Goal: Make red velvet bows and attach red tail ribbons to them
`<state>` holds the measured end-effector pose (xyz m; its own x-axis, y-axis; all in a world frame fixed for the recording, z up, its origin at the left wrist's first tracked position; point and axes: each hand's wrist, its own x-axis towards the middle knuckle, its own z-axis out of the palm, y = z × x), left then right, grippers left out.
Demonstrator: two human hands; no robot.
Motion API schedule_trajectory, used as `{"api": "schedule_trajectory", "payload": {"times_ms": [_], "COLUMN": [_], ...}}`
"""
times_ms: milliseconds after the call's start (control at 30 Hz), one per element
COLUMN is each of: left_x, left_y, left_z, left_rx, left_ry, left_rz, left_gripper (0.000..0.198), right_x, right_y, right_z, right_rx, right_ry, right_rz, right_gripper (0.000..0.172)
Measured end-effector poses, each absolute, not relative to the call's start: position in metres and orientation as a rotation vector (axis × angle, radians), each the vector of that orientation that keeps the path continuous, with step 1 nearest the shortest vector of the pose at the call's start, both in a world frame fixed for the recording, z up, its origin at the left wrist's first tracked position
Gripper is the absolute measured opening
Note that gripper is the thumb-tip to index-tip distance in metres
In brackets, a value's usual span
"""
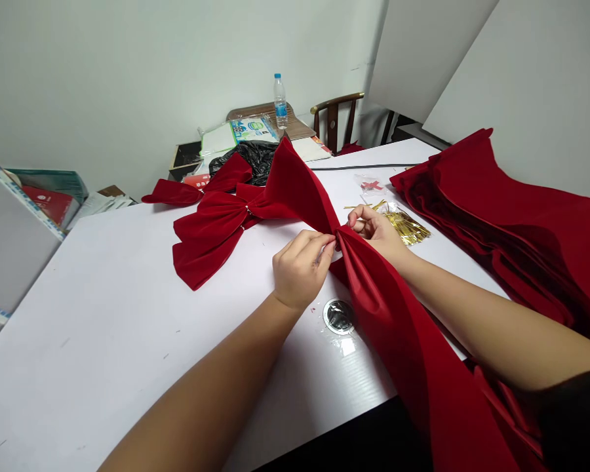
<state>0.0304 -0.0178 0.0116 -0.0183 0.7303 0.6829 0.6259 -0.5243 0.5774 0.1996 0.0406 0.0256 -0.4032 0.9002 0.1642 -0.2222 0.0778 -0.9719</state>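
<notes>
A long piece of red velvet fabric (pixel 398 328) lies across the white table (pixel 103 341), gathered into a narrow waist at its middle. My left hand (pixel 299 267) pinches that gathered waist from the left, fingers closed. My right hand (pixel 376 231) pinches it from the right, fingers curled, and seems to hold a thin gold twist tie. A finished red bow (pixel 216 226) with a gold tie at its centre lies just beyond.
A heap of gold twist ties (pixel 407 226) sits right of my hands. A stack of red fabric (pixel 521 223) fills the right side. A round metal grommet (pixel 339 316) is set in the table. Bottle (pixel 280 99), black bag (pixel 255 157), chair (pixel 334 118) and boxes (pixel 44 196) stand behind.
</notes>
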Motion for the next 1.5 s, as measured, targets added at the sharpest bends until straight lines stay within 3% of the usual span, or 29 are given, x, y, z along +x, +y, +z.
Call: {"api": "schedule_trajectory", "payload": {"times_ms": [167,300,533,633,800,1000,1167,1500], "left_x": [0.032,0.042,0.045,0.04,0.041,0.037,0.033,0.032], "left_y": [-0.017,-0.016,-0.013,-0.012,-0.01,-0.011,-0.013,-0.012], "left_z": [0.011,0.011,0.023,0.026,0.02,0.006,0.004,0.003], "left_rx": [2.117,1.674,0.756,0.646,0.899,1.664,2.088,2.235], "left_ry": [1.546,1.473,1.118,0.912,1.076,1.294,1.338,1.405], "left_rz": [1.533,1.554,1.271,1.104,1.269,1.588,1.687,1.742], "left_gripper": [0.012,0.004,0.02,0.029,0.023,0.02,0.014,0.008], "right_x": [0.202,0.203,0.212,0.215,0.21,0.201,0.199,0.201], "right_y": [0.043,0.047,0.054,0.055,0.052,0.048,0.048,0.049], "right_z": [0.022,0.016,0.007,0.005,0.01,0.02,0.02,0.02], "right_rx": [-0.688,-0.643,-0.558,-0.546,-0.65,-0.758,-0.783,-0.808], "right_ry": [-1.56,-1.675,-1.853,-1.87,-1.708,-1.407,-1.356,-1.35], "right_rz": [1.389,1.244,0.976,0.971,1.022,1.387,1.404,1.454], "right_gripper": [0.061,0.056,0.039,0.036,0.044,0.06,0.058,0.058]}}
